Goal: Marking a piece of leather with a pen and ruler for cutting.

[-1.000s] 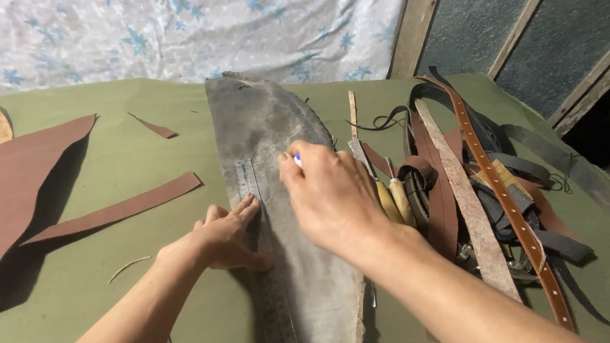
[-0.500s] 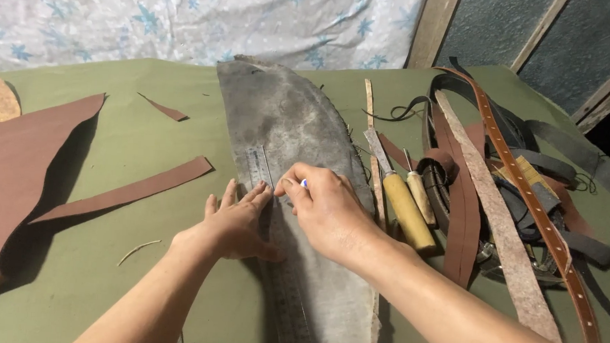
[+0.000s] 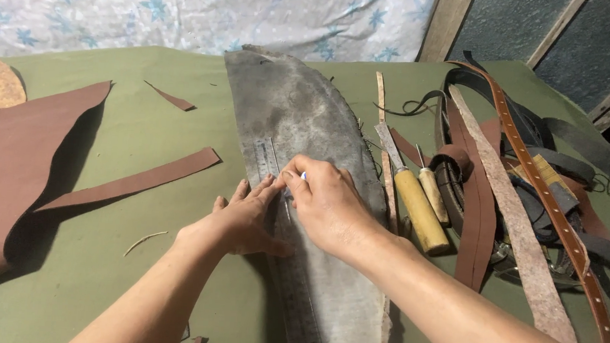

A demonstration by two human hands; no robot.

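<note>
Grey leather (image 3: 300, 117), a long curved offcut, is lying down the middle of the green table (image 3: 144, 145), running from the far edge toward me. I'm watching the head view and both hands are sitting on it near the middle. A clear plastic ruler (image 3: 285, 259) is lying lengthwise along the left side of the piece. The left hand (image 3: 239, 220) is pressing flat on that ruler, fingers spread a bit and holding nothing, just pinning it down. The right hand (image 3: 327, 206) is pinching a small pen (image 3: 303, 176) with a blue tip between thumb and fingers, fingers narrow and tight, tip right against the ruler's edge.

Off to the right, two wooden-handled tools (image 3: 419, 206) are lying just beside the leather, then a pile of brown and black straps (image 3: 514, 185). On the left, a big brown leather sheet (image 3: 28, 162) and a cut brown strip (image 3: 132, 182) are lying well apart from the hands.

What's bugging me: the ruler is only being held at one spot, so I reckon the near end could swing if the pen pushes sideways, and the line would wander. The leather is also bumpy and not flat everywhere, so the ruler might rock. And that right forearm is hovering close to the tool handles.
</note>
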